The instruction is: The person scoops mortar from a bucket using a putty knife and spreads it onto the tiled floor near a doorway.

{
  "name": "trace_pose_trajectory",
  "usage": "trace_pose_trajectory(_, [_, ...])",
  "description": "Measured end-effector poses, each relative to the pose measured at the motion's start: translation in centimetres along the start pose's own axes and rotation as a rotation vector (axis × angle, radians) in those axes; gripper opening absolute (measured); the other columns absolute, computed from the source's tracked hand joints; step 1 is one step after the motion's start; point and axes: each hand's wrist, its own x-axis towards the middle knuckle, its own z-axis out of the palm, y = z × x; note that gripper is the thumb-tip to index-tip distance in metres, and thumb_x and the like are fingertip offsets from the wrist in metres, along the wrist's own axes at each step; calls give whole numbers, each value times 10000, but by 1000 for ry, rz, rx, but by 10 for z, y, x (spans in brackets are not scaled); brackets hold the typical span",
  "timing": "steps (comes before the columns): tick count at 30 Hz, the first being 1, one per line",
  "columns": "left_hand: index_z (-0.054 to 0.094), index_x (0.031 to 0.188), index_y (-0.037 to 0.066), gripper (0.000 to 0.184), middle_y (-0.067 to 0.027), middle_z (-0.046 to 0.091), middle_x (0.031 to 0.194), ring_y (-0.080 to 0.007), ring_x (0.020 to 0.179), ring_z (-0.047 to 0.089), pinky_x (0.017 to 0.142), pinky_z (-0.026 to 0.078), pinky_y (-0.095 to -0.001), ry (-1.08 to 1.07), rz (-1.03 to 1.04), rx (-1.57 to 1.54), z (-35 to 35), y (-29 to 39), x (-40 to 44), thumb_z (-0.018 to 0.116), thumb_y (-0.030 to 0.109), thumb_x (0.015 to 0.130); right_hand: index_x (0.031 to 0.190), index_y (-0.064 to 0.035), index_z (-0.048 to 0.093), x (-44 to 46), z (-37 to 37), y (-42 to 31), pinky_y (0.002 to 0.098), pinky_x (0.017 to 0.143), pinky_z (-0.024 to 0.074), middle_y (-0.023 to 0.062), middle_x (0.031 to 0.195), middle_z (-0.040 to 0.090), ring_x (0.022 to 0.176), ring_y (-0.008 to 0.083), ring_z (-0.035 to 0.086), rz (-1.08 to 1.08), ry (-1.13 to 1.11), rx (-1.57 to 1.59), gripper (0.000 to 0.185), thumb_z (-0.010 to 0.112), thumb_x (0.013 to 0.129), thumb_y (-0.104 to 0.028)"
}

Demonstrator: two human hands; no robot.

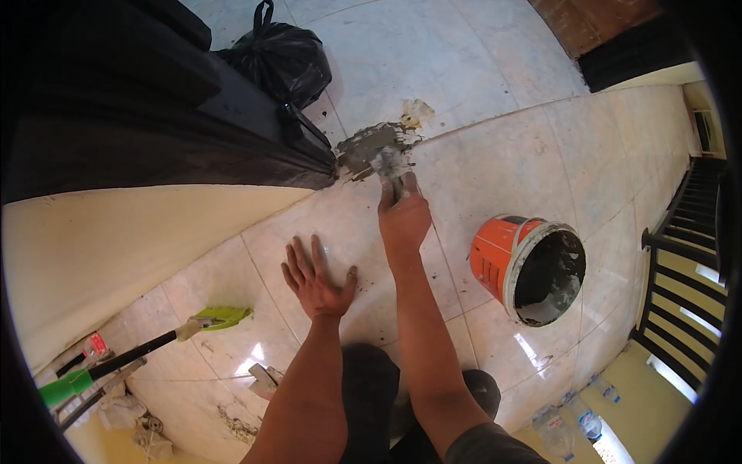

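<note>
My right hand (405, 216) grips a putty knife (390, 162) by its handle. Its cement-smeared blade lies against a patch of wet grey cement (363, 149) on the tiled floor, beside the foot of the dark-covered wall corner. A yellowish-brown stain (417, 113) borders the far side of that patch. My left hand (315, 280) rests palm down on a tile, fingers spread, holding nothing. To the right of my right forearm an orange bucket (488, 255) stands with a white handle and grey cement residue inside.
A tied black plastic bag (286, 66) sits by the wall corner. On the left are a green-headed broom (220, 317) and a flat tool (265, 379) near my left forearm. Plastic bottles (587, 424) lie at lower right, below a black railing (680, 294).
</note>
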Motion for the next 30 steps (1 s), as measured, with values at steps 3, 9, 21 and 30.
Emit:
trace_pose_trajectory(3, [298,1776,190,1100,-212,187,1851,-433,1716,136,1373,54,-624,-9,-2,0,-1,0,0,767,590,865,1235,-89,676,6,-11,5,573,659,593,227,847,772,777,481,756,69,-3,-10,355,722,1056,-391])
trace_pose_trajectory(9, [305,1774,172,1100,-214,203,1843,-444,1704,160,1365,82,-626,26,13,3,0,1,-1,775,552,854,1116,-93,612,18,-34,5,588,652,576,228,811,759,764,488,746,177,78,2,288,718,1063,-355])
trace_pose_trajectory(21, [303,1776,187,1112,-213,192,1848,-429,1715,139,1374,59,-622,14,9,7,0,0,-1,775,596,856,1060,-82,619,14,-15,-4,601,648,565,237,786,746,755,506,735,132,55,188,309,735,1060,-369])
trace_pose_trajectory(30, [288,1781,177,1117,-217,204,1844,-439,1709,152,1372,62,-616,16,9,12,-1,1,-1,779,557,853,1074,-87,627,7,-11,5,590,646,558,227,812,758,758,499,733,90,41,107,289,729,1063,-357])
